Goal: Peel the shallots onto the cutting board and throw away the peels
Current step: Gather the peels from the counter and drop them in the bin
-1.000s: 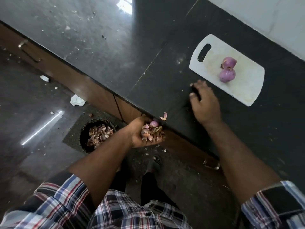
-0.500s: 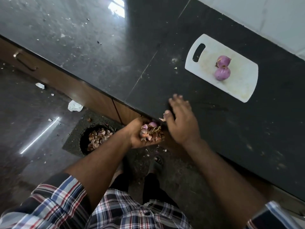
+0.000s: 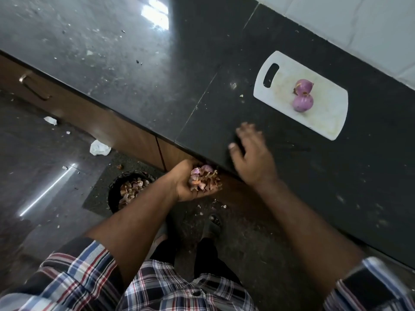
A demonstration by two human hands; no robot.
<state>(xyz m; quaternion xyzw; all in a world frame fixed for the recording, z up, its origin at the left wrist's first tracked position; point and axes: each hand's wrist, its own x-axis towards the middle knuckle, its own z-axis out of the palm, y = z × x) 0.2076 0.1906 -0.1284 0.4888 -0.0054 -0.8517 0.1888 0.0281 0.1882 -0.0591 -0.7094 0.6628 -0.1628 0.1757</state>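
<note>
Two peeled purple shallots (image 3: pixel 302 95) lie touching each other on the white cutting board (image 3: pixel 323 122) on the black counter (image 3: pixel 157 63). My left hand (image 3: pixel 190 182) is cupped palm up just below the counter's front edge and holds a heap of shallot peels (image 3: pixel 203 178). My right hand (image 3: pixel 251 158) lies flat on the counter near that edge, fingers straight and blurred, holding nothing. A dark round bin (image 3: pixel 128 189) with peels in it stands on the floor to the left of my left hand.
Brown cabinet fronts (image 3: pixel 107 124) with a metal handle (image 3: pixel 33 88) run under the counter. Bits of white paper (image 3: pixel 100 148) and peel scraps lie on the dark floor. White tiled wall (image 3: pixel 359 30) behind the counter. My foot (image 3: pixel 214 223) is below the cupped hand.
My right hand swept from near the board to the counter's edge beside the cupped left hand, then slid back out along the counter. The loose peel at the edge is gone.
</note>
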